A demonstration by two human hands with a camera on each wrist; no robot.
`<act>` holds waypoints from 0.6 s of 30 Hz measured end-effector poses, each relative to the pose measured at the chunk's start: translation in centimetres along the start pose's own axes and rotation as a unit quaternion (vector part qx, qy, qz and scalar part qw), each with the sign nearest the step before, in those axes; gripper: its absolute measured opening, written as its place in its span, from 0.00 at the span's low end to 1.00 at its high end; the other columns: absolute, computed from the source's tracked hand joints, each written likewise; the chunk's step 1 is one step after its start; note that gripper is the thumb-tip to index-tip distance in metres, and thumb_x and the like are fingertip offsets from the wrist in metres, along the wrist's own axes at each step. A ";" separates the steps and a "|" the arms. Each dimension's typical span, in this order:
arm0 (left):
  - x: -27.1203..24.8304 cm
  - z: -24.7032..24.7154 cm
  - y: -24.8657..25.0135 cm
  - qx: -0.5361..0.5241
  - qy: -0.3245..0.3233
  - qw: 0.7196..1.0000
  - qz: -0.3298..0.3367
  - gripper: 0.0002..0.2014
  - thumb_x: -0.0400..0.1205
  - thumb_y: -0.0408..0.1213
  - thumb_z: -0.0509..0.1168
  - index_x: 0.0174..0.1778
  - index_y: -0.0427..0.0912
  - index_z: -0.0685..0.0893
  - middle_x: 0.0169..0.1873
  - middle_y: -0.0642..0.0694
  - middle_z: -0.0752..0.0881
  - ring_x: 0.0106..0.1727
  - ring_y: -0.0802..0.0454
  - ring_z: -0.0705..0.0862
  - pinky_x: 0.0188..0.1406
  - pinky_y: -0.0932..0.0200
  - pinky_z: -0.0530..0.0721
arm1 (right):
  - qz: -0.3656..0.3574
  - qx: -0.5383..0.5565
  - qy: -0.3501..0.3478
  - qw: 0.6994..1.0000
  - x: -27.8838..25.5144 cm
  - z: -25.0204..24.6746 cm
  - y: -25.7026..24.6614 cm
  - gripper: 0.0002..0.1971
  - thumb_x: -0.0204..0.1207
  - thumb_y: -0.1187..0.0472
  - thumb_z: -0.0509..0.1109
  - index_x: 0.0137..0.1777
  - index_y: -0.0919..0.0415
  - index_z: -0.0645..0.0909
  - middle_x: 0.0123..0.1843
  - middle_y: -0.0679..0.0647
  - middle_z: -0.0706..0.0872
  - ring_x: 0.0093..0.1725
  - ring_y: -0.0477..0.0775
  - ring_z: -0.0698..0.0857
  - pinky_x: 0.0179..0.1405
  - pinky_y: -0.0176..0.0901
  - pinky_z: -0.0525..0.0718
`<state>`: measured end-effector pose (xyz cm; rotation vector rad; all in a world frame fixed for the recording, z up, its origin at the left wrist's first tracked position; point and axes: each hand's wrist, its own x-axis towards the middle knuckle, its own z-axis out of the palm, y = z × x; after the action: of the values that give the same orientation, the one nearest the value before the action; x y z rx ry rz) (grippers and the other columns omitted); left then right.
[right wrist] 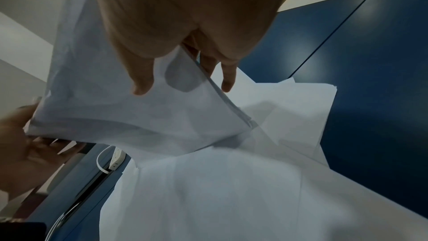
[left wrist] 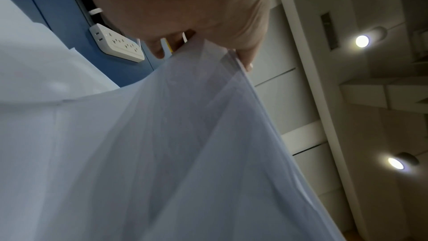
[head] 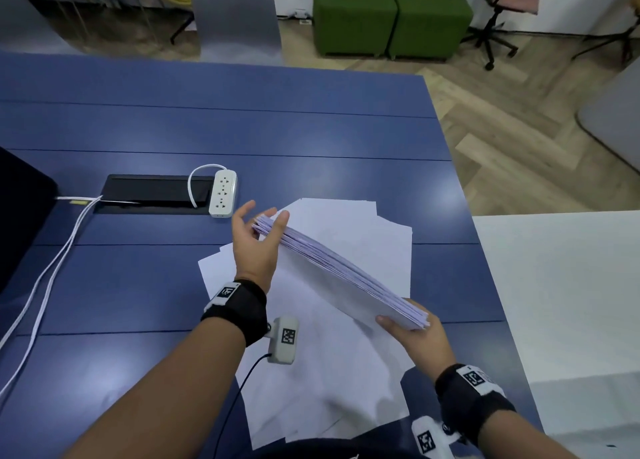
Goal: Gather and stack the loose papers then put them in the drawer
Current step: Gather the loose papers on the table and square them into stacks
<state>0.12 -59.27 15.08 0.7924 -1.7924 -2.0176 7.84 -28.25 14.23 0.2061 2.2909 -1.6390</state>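
Note:
A stack of white papers hangs tilted above the blue table, held at both ends. My right hand grips the near end, thumb on top and fingers beneath. At the far end my left hand is spread, and the stack's edge rests in the fork between its thumb and straight fingers. Beneath the stack, several loose sheets lie overlapping and fanned out on the table. No drawer is in view.
A white power strip lies beside a black cable box just beyond my left hand. White cables run along the left toward a dark device. A white table adjoins on the right. A grey chair stands across the table.

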 end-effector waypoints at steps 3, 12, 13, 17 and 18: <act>0.4 0.0 -0.3 -0.010 -0.013 1.000 -0.017 0.36 0.79 0.50 0.83 0.81 0.52 0.75 0.75 0.49 0.86 0.73 0.52 0.87 0.78 0.51 0.83 | 0.009 0.021 0.000 1.000 0.1 0.0 -0.8 0.07 0.75 0.63 0.86 0.50 0.54 0.92 0.35 0.37 0.91 0.34 0.35 0.86 0.40 0.25 0.80; 1.4 -0.2 -0.6 -0.033 -0.071 0.996 -0.033 0.16 0.86 0.44 0.77 0.67 0.42 0.87 0.65 0.50 0.92 0.67 0.56 0.89 0.74 0.52 0.82 | 0.024 -0.032 -0.017 0.999 -0.1 -0.2 -0.4 0.14 0.71 0.57 0.89 0.47 0.54 0.86 0.40 0.49 0.90 0.39 0.47 0.86 0.43 0.40 0.82; 1.4 -0.1 -0.5 -0.039 -0.074 0.996 -0.033 0.16 0.85 0.44 0.77 0.65 0.41 0.87 0.63 0.47 0.92 0.64 0.55 0.90 0.74 0.50 0.83 | 0.030 -0.042 -0.015 0.999 -0.2 -0.1 -0.3 0.16 0.70 0.54 0.90 0.48 0.52 0.85 0.41 0.48 0.90 0.41 0.48 0.87 0.44 0.42 0.83; 1.8 0.1 -0.9 -0.010 -0.084 0.996 -0.038 0.27 0.76 0.59 0.81 0.68 0.53 0.84 0.70 0.49 0.90 0.75 0.53 0.86 0.82 0.48 0.78 | 0.023 -0.056 -0.010 0.998 -0.7 0.6 0.4 0.21 0.69 0.49 0.90 0.60 0.38 0.87 0.54 0.38 0.94 0.57 0.41 0.91 0.59 0.40 0.86; 1.9 0.2 -1.1 -0.001 -0.097 0.994 -0.046 0.31 0.74 0.61 0.81 0.70 0.54 0.83 0.71 0.50 0.89 0.76 0.53 0.85 0.83 0.48 0.77 | 0.025 -0.051 -0.004 0.998 -0.7 0.8 0.5 0.17 0.72 0.51 0.88 0.56 0.34 0.89 0.51 0.35 0.94 0.53 0.37 0.91 0.56 0.36 0.85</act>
<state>-1.35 -60.05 13.64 0.7125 -1.8879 -2.2241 8.79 -28.80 13.77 0.2305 2.3382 -1.4910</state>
